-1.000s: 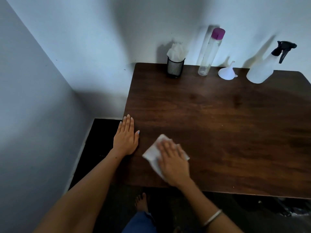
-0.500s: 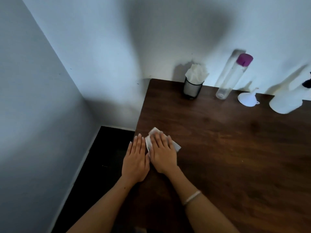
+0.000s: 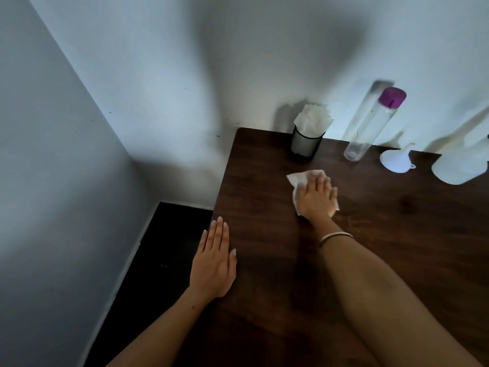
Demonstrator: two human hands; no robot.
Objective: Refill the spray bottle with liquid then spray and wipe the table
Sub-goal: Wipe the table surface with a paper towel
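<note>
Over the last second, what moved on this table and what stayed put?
The right hand slid the white wipe from the near left edge of the table toward the mesh cup, fingers flat on it throughout. The left hand stayed flat at the table's left edge; nothing along the wall moved.

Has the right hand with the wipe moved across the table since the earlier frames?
Yes. The right hand, pressing the wipe, has slid away from the table's near left edge toward the mesh cup at the back.

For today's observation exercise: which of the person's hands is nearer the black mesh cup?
Right. The right hand presses the tissue just in front of the black mesh cup; the left hand rests at the table's left edge.
</note>
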